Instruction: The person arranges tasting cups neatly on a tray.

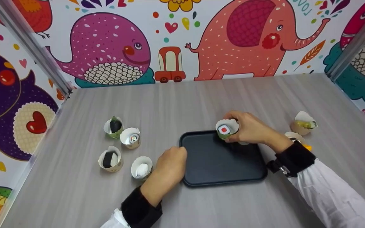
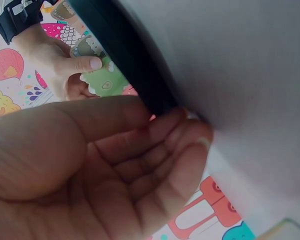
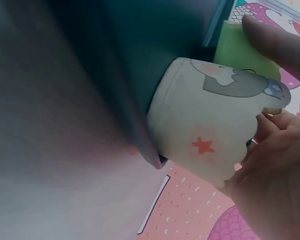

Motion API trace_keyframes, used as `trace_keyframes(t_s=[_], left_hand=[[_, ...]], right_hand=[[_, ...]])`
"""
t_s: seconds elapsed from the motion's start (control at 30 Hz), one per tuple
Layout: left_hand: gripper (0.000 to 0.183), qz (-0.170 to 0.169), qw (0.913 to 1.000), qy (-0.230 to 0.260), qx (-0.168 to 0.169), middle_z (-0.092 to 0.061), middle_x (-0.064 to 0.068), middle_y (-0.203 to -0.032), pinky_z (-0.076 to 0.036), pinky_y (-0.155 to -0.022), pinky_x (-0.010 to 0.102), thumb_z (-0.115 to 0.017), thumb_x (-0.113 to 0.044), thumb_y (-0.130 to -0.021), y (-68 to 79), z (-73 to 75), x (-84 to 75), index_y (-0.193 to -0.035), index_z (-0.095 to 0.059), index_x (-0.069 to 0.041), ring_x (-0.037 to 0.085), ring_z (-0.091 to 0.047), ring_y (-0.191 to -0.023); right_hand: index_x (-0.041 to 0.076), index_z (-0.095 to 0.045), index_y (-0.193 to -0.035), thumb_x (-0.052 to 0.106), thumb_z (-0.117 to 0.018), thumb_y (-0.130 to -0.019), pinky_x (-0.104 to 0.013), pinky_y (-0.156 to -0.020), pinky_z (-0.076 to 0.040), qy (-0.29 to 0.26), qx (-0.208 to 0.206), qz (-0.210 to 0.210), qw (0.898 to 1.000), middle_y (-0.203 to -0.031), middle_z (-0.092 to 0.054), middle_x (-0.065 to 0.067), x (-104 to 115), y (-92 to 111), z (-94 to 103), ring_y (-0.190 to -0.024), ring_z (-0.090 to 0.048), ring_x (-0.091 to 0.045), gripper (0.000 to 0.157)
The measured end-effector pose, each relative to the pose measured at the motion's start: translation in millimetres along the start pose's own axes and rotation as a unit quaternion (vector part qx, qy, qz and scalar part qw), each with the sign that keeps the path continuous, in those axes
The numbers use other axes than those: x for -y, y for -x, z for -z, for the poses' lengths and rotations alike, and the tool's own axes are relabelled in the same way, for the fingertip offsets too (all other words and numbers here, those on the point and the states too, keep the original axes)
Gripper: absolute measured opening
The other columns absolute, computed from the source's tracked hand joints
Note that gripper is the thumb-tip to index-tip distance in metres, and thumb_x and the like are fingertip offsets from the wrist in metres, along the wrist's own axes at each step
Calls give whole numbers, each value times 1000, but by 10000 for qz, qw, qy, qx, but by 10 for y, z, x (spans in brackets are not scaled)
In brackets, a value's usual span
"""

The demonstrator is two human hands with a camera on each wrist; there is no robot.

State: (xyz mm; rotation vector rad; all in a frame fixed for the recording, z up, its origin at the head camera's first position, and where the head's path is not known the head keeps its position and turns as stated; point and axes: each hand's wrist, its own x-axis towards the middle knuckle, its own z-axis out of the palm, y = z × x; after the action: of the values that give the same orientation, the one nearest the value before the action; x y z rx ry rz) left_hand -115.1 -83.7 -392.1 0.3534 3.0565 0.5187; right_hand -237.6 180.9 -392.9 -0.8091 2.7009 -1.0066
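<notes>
A dark rectangular tray (image 1: 222, 166) lies on the table, its left rim pinched by my left hand (image 1: 171, 163). Fingers and thumb meet at the tray's edge in the left wrist view. My right hand (image 1: 249, 128) grips a green paper cup (image 1: 224, 136) over the tray's back edge. Inside this cup sits a toy sushi roll (image 1: 223, 129), white with a red centre. A pale paper cup (image 3: 205, 120) with a starfish print stands on the tray by its rim, next to the green one; my right hand mostly hides it in the head view.
Several paper cups stand left of the tray, holding a dark piece (image 1: 116, 126), a round roll (image 1: 134, 138), a black-banded piece (image 1: 109, 160) and a white piece (image 1: 142, 170). Two more cups are at right, one with yellow-green food (image 1: 303, 124). Printed panels (image 1: 176, 31) wall the table.
</notes>
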Motion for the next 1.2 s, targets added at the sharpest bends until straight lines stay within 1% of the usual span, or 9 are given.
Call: trace_keyframes(t_s=[0.3,0.57,0.77,0.87,0.97,1.1,1.2], left_hand=[[11,113,9999,14,69,-71,23,-87,-59,-66,49,-67,14,-86,-8,3,-2,-88,-70,4,38,-73,-81],[10,86,9999,-3,68,-72,23,-87,-59,-67,49,-67,13,-87,-8,5,-3,-88,-70,3,38,-73,-82],[10,33,10000,28,79,-70,22,-84,-59,-64,48,-68,13,-87,-4,3,2,-87,-69,4,36,-72,-79],[10,13,10000,59,60,-69,21,-82,-58,-61,47,-67,13,-88,-1,0,5,-85,-69,4,35,-72,-77],[11,13,10000,58,33,-69,21,-81,-58,-61,48,-66,13,-89,2,2,3,-85,-69,3,36,-71,-76],[11,9,10000,55,18,-69,22,-82,-58,-62,50,-66,13,-88,3,4,4,-85,-68,3,37,-71,-77],[10,18,10000,49,35,-69,22,-83,-58,-63,50,-66,13,-88,4,5,9,-85,-67,3,38,-72,-78]], right_hand=[[11,-68,-114,12,-96,-68,-41,-84,-50,-62,240,20,9997,-102,-72,-2,-11,5,3,-91,-64,-22,54],[10,-69,-112,13,-97,-66,-40,-82,-51,15,325,33,9995,-100,-72,-2,-47,11,-15,-90,-65,-21,53],[11,-68,-113,13,-97,-65,-40,-84,-51,58,434,-12,9990,-101,-71,-1,-58,18,-21,-91,-65,-20,56],[10,-68,-117,13,-96,-66,-42,-87,-51,192,511,-4,9985,-104,-71,0,-62,26,-17,-94,-64,-20,59],[8,-66,-123,12,-96,-67,-43,-90,-51,323,587,64,9977,-109,-70,-3,-77,41,-2,-98,-64,-21,64],[2,-62,-134,9,-93,-68,-46,-91,-51,370,620,98,9973,-121,-68,-10,-71,92,59,-102,-64,-27,73],[0,-58,-141,7,-89,-71,-53,-99,-49,391,600,86,9974,-131,-65,-14,-25,147,141,-113,-63,-32,77]])
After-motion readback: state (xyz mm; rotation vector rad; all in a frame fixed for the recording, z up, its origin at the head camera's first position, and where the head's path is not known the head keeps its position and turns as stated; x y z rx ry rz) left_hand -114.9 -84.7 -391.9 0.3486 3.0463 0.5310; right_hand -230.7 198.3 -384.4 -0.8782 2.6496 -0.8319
